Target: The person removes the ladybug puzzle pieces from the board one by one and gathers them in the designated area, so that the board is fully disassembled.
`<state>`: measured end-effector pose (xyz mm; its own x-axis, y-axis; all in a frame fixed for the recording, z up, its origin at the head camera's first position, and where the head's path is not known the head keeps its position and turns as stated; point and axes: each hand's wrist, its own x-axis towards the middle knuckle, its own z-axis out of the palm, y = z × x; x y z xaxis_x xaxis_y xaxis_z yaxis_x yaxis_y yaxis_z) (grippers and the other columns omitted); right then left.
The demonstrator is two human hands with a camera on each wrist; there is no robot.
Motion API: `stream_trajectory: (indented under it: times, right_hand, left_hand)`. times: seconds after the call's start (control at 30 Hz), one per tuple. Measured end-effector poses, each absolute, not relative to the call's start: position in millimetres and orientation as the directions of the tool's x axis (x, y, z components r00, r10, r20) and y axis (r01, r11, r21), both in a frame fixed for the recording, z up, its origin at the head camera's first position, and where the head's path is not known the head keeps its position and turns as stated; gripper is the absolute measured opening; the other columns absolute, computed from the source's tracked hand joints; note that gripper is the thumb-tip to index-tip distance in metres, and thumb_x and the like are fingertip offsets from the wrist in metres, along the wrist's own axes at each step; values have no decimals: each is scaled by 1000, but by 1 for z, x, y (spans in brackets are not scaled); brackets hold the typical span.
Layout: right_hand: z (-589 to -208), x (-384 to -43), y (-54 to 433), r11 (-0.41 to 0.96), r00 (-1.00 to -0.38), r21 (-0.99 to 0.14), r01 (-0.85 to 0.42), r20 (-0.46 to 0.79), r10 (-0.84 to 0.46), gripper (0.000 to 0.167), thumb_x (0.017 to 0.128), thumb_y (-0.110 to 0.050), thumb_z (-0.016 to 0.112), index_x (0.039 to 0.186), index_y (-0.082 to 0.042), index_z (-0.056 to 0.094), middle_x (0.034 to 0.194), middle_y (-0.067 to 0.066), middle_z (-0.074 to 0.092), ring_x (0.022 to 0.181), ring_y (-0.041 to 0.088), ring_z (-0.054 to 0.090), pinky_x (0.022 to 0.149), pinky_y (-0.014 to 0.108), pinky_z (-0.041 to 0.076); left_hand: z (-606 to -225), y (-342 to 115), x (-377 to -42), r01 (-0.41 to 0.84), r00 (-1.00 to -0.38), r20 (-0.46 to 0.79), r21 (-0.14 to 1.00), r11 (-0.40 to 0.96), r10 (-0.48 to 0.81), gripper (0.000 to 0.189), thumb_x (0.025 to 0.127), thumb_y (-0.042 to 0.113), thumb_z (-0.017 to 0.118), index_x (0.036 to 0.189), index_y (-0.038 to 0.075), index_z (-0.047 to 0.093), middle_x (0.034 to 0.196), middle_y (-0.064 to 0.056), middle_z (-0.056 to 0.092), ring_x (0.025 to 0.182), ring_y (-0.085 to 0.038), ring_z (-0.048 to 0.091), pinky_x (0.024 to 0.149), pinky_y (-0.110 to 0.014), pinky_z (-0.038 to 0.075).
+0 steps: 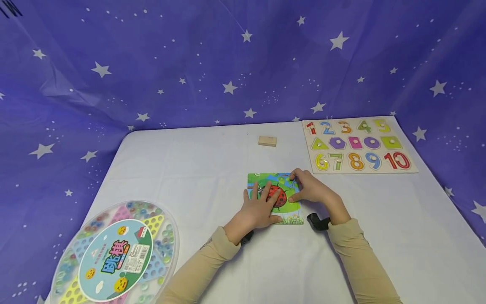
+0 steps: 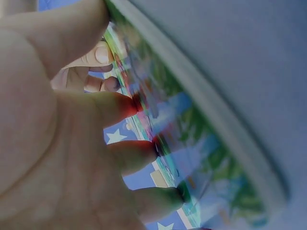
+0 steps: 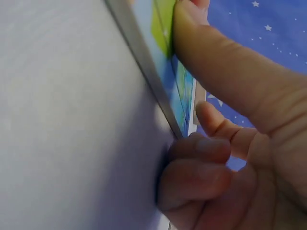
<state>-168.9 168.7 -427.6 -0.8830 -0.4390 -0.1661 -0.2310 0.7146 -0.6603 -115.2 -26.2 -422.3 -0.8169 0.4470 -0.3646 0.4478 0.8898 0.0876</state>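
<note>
A small square ladybug puzzle board point(image 1: 290, 207) lies flat on the white table, its picture showing a red spotted ladybug on a green leaf. My left hand point(image 1: 259, 211) rests over it with fingers spread, fingertips on the picture. In the left wrist view the fingers point(image 2: 127, 155) touch the glossy face, and the board's pale rim point(image 2: 211, 98) runs beside them. At the board's right side is my right hand point(image 1: 311, 188). Its thumb point(image 3: 192, 43) presses the face near a thin seam, while curled fingers point(image 3: 196, 179) sit against the edge by the far corner.
Behind the board lies a small wooden block point(image 1: 267, 141). A number and shape peg puzzle point(image 1: 362, 169) stands at the back right. At the front left is a round Chinese checkers box point(image 1: 114, 257) with marbles. A starry purple cloth point(image 1: 212, 63) hangs behind the table.
</note>
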Motion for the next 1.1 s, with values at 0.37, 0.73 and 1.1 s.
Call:
stream_trajectory:
  times: [0.37,0.73,1.1]
  right_hand:
    - [-424,-167,163,764,-904,-621,-175,-207,-375,71,67,-21,81,122,2,45,105,18,42,84,26,44,75,40,40]
    - [-424,-168,162,771,-903,-608,-190,-201,-381,70,66,-22,81,121,2,45,105,18,45,83,26,45,76,41,40]
    - [-430,-169,168,703,-918,-687,-187,-133,-373,64,63,-15,83,111,-3,41,105,17,44,84,26,42,72,39,39]
  left_hand:
    - [-421,-30,-115,474,-817,-323,97,875,478,80,83,64,43,146,23,17,150,-13,6,132,-44,4,103,-54,13]
    - [-420,-29,-116,480,-820,-326,53,875,470,79,83,64,43,146,23,19,150,-13,8,131,-46,6,104,-50,16]
    - [-418,-26,-115,479,-814,-352,42,877,462,79,83,64,42,146,24,17,150,-13,7,131,-45,6,105,-49,16]
